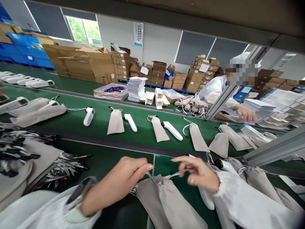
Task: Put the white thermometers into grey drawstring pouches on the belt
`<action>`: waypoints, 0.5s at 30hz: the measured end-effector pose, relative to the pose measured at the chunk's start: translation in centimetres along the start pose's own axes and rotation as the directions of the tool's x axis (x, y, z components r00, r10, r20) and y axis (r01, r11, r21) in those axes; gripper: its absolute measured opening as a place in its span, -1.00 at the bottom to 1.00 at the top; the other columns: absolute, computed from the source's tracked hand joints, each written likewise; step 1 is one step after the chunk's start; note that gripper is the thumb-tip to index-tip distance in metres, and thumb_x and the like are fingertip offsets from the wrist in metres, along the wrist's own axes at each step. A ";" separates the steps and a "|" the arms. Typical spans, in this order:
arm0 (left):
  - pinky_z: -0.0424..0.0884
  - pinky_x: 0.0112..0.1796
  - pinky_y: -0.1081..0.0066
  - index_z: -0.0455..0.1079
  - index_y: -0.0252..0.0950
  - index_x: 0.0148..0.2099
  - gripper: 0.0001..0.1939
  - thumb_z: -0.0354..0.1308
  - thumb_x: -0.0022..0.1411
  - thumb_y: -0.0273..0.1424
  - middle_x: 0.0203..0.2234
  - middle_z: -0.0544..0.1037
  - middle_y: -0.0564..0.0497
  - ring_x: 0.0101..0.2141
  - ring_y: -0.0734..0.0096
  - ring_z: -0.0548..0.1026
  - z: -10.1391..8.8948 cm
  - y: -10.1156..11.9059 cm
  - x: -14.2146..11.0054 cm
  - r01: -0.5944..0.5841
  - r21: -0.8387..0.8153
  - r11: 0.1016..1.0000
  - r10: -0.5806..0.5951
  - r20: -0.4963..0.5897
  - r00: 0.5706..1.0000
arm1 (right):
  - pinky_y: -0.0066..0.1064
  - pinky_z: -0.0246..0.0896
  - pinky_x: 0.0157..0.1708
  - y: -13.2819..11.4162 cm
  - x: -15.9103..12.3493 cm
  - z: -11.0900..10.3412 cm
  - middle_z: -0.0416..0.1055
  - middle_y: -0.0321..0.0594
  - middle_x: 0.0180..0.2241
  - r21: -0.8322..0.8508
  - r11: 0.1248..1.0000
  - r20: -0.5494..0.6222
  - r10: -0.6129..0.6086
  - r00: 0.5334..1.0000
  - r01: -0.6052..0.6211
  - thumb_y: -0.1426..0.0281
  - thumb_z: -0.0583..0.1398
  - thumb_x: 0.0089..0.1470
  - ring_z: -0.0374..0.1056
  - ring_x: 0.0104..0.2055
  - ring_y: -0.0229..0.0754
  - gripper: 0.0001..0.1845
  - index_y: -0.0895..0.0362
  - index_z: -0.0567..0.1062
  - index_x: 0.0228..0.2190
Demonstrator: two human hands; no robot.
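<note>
My left hand [125,178] is closed in a pinch on a drawstring at the mouth of a grey cloth pouch [177,205] lying on the green table in front of me. My right hand [197,173] pinches the other drawstring of the same pouch, fingers drawn together. A second grey pouch [149,197] lies partly under it. A white handheld device [206,197] lies just under my right wrist. On the green conveyor belt [100,127] beyond, pouches [115,122] alternate with white thermometer-like devices [130,122].
A pile of grey pouches with loose strings [28,159] lies at my left. More filled pouches [252,178] crowd the right. A co-worker in white [216,90] works across the belt by stacks of white boxes [136,89]. An aluminium frame bar [274,148] crosses at right.
</note>
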State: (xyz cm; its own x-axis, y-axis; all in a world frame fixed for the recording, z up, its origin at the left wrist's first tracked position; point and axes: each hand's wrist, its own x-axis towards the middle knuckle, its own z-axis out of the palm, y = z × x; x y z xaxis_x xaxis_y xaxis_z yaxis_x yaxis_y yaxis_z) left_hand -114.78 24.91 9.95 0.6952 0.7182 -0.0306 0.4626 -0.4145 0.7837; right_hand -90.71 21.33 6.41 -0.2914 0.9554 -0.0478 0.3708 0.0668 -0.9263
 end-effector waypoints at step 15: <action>0.17 -0.46 0.46 0.17 -0.28 -0.44 -0.78 0.03 0.00 -0.23 -0.47 0.27 0.06 -0.38 0.32 0.29 3.0 -6.2 -0.7 0.258 0.177 0.950 -0.291 0.198 0.936 | -0.05 0.01 -0.14 3.0 7.9 -14.1 0.22 0.11 -0.11 -0.354 0.637 -0.911 -0.069 0.407 -0.684 0.23 0.18 -0.22 0.13 -0.05 0.17 -0.33 0.23 0.18 -0.05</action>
State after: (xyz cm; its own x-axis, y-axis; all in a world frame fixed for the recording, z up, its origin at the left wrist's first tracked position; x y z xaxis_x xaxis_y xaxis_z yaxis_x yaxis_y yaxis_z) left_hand -116.45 25.29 3.26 0.6251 0.6822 -0.3793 0.7160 -0.3077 0.6266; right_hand -79.49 33.11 8.52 0.6591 0.6461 0.3850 0.7479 -0.5095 -0.4255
